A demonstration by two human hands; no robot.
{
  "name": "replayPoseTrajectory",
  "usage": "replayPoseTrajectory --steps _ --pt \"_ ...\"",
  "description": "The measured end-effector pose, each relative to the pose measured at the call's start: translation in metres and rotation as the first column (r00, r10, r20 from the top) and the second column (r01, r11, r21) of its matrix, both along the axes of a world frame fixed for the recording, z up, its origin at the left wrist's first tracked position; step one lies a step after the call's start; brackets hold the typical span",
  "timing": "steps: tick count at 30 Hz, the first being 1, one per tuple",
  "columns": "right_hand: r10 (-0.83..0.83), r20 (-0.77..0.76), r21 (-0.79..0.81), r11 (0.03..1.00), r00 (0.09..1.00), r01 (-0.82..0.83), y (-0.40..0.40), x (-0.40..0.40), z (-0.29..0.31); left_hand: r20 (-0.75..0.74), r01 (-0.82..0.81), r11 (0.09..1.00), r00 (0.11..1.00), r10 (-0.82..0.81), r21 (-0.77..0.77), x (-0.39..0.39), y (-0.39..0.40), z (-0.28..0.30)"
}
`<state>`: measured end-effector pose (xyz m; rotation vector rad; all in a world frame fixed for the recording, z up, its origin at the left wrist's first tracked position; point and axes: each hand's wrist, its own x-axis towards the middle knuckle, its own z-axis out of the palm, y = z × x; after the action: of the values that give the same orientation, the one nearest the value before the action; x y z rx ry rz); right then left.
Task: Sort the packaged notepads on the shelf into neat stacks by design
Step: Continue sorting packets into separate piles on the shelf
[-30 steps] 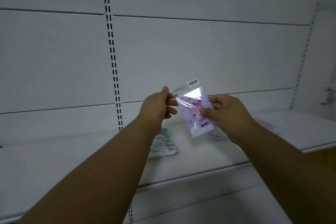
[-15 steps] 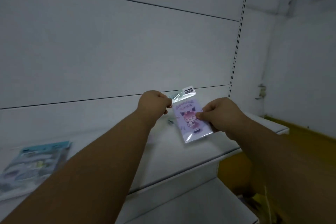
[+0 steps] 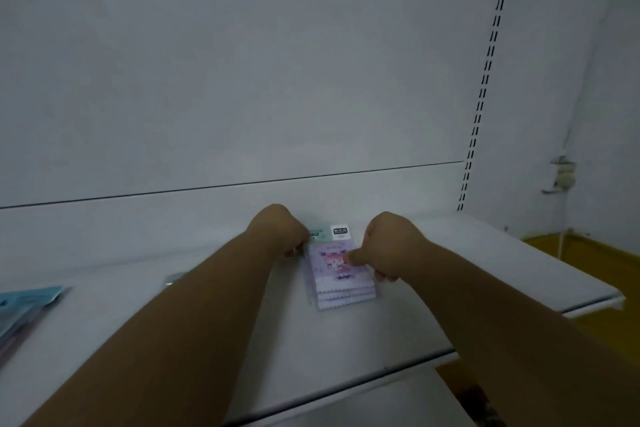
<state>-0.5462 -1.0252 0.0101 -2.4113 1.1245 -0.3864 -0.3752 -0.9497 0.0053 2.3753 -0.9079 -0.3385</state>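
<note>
Purple cartoon-print packaged notepad [image 3: 334, 262] lay on top of a small stack of like-patterned notepads [image 3: 346, 298] on the white shelf [image 3: 485, 253], just right of frame centre, its header card pointing toward 12 o'clock. The left hand [image 3: 277, 229] pinched the packet's edge at 9 o'clock, fingers curled on the plastic; the right hand [image 3: 391, 246] held the edge at 3 o'clock, thumb pressed on the printed face and fingers tucked at the side. Gripping both long edges in this way presumably let the packet be squared against those beneath, whose scalloped lower edges showed stepped toward 6 o'clock, so the stack was not yet flush. Placement on matching prints agreed with sorting by design.

Blue packaged items [image 3: 24, 308] lay at 9 o'clock, well apart near the frame's edge, seemingly a separate group. A small glinting object [image 3: 173, 278], too blurred to identify, rested on the shelf between them and the stack. A slotted upright [image 3: 485, 87] rose at 2 o'clock. Nothing stood in the way of the stack.
</note>
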Motion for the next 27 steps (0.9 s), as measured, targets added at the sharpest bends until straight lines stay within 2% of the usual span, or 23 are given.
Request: replayPoseTrajectory --steps 3,6,11,14,17,22,27 --pt "0.049 -0.009 -0.138 0.989 0.999 -0.050 0.001 0.004 0.002 0.137 -0.037 0.999 0.990 0.031 0.037 0.001 0.001 -0.001" --pt "0.121 0.073 -0.264 0.960 0.990 -0.098 0.018 0.011 0.014 0.283 -0.067 0.998 0.957 0.066 -0.003 0.000 0.017 0.007" --pt "0.306 0.152 -0.490 0.849 0.940 -0.197 0.088 0.048 0.050 0.458 -0.060 0.996 0.885 0.084 -0.068 0.002 0.093 0.019" --pt "0.414 0.174 -0.542 0.798 0.893 -0.264 0.157 0.082 0.069 0.503 -0.058 0.992 0.858 0.106 -0.111 0.012 0.174 0.025" --pt "0.526 0.208 -0.556 0.758 0.825 -0.343 0.244 0.121 0.080 0.549 -0.125 0.985 0.819 0.170 -0.119 0.027 0.274 0.026" --pt "0.694 0.218 -0.551 0.667 0.686 -0.501 0.414 0.192 0.080 0.586 -0.324 0.941 0.746 0.318 -0.098 0.049 0.467 0.016" --pt "0.799 0.189 -0.505 0.578 0.570 -0.641 0.567 0.254 0.069 0.613 -0.514 0.857 0.668 0.422 -0.030 0.060 0.640 0.004"
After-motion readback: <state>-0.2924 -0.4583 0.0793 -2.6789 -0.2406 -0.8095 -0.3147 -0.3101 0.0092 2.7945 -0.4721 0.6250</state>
